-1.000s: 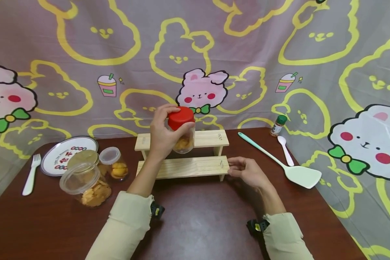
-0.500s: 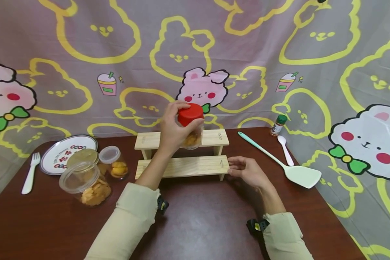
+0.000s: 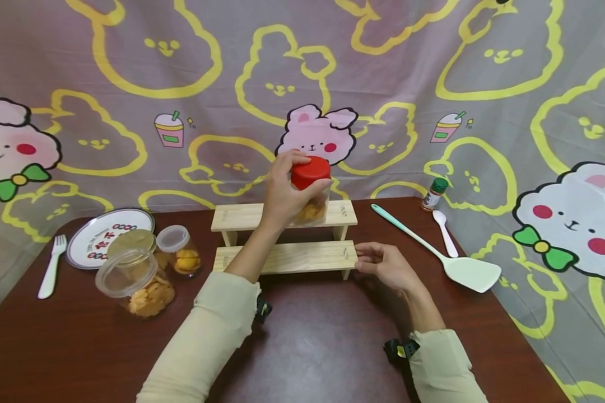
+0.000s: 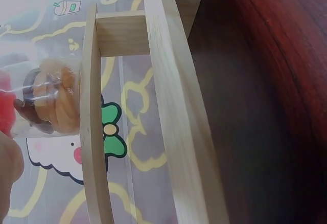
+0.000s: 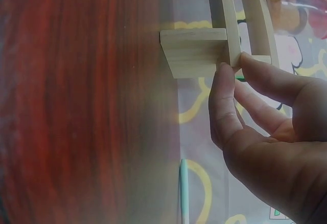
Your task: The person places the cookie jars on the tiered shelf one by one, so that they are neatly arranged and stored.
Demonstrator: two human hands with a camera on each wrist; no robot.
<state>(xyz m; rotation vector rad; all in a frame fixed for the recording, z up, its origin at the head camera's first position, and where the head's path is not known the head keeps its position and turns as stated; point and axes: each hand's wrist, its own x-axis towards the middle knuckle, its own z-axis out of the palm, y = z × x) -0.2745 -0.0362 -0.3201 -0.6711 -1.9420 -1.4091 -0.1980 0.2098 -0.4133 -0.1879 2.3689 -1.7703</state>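
My left hand point(image 3: 284, 193) grips a clear jar with a red lid point(image 3: 311, 172) by its top, thumb on the near side. Brown and tan snacks show inside the jar point(image 4: 51, 96) in the left wrist view, its base right at the upper board of a two-tier wooden rack point(image 3: 239, 216). The jar stands over the right half of that tier, upright in the head view. At the right end of the lower board point(image 3: 302, 256), my right hand point(image 3: 388, 267) pinches the wood between thumb and fingertips, seen closely in the right wrist view.
On the left lie a white fork point(image 3: 53, 266), a printed plate point(image 3: 83, 246), a large clear jar of biscuits point(image 3: 150, 296) and a smaller lidded jar point(image 3: 186, 258). To the right are a spatula point(image 3: 471, 273), a white spoon point(image 3: 445, 234) and a green-capped spice bottle point(image 3: 433, 195) near the curtain.
The left hand has carried the red-lidded jar rightward along the upper tier, and its base now overlaps the board. The right hand has stayed at the lower board's end.
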